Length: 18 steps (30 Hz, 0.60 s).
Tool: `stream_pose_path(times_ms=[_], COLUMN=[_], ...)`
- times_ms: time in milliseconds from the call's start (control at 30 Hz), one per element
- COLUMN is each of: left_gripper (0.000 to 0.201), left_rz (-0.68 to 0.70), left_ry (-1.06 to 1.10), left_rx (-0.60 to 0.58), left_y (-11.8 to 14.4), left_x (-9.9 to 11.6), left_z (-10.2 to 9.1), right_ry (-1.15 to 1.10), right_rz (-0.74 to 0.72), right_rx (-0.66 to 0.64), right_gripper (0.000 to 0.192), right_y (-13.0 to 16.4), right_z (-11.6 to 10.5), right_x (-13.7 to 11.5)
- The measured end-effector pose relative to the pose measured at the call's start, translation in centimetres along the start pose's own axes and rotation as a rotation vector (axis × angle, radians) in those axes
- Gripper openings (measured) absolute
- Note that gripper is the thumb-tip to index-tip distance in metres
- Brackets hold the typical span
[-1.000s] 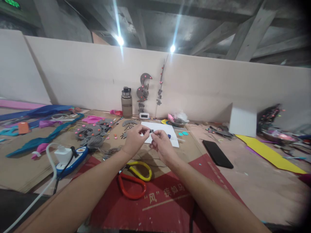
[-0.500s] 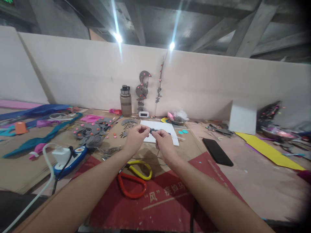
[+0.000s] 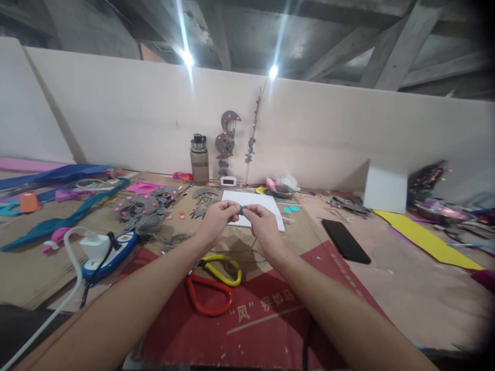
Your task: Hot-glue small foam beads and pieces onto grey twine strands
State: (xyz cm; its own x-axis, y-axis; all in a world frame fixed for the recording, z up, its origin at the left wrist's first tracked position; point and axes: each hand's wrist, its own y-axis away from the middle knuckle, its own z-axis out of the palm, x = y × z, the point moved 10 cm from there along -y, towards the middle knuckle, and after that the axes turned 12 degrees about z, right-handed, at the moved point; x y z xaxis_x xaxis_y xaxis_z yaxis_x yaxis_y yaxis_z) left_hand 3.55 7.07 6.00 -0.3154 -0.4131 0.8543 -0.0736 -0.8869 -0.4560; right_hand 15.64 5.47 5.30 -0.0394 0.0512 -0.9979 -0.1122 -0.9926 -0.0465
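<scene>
Both hands meet above the front of a white board [image 3: 247, 222], pinching a small dark grey piece [image 3: 242, 210] between them. My left hand [image 3: 217, 219] is closed on its left side, thumb against forefinger. My right hand [image 3: 262, 224] grips the other side in the same way. A thin grey string [image 3: 254, 244] hangs below my right hand. The piece is mostly covered by fingertips, so its shape does not show. Below the wrists lie scissors with one red and one yellow handle [image 3: 211, 293]; their blades are hidden by my left forearm.
Left stand a blue power strip [image 3: 126, 246], grey yarn [image 3: 149, 224] and grey cutouts with coloured dots [image 3: 133, 206]. A bottle [image 3: 199, 165] and small clock [image 3: 228, 181] stand by the wall. To the right lie a black phone [image 3: 345, 240] and yellow sheet [image 3: 429, 239].
The right fingers have shifted slightly and now close more tightly around the small piece, leaving less of it showing. The view has tilted a little; the scissors and board stay put.
</scene>
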Motion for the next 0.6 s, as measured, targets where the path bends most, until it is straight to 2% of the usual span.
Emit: stream_pose_path(times_ms=[167,300,433,600], left_gripper=[0.022,0.025,0.031,0.027], left_rz=[-0.093,-0.127,-0.122,-0.068], left_ry=[0.115,0.173,0.077,-0.085], left_rx=[-0.103,-0.109,-0.069,-0.071], left_y=[0.3,0.4,0.3,0.0], left_x=[-0.8,-1.1,-1.6,-1.8], left_z=[1.0,1.1,0.4,-0.3], right_ry=[-0.014,-0.005,0.015,0.046], right_rz=[0.032,0.049,0.037,-0.014], right_rx=[0.052,0.052,0.038,0.026], right_gripper=[0.017,0.016,0.016,0.017], right_y=[-0.3,-0.6,-0.5,-0.2], right_z=[-0.9,-1.2,-1.0,-0.6], right_x=[0.0,0.3,0.4,0.1])
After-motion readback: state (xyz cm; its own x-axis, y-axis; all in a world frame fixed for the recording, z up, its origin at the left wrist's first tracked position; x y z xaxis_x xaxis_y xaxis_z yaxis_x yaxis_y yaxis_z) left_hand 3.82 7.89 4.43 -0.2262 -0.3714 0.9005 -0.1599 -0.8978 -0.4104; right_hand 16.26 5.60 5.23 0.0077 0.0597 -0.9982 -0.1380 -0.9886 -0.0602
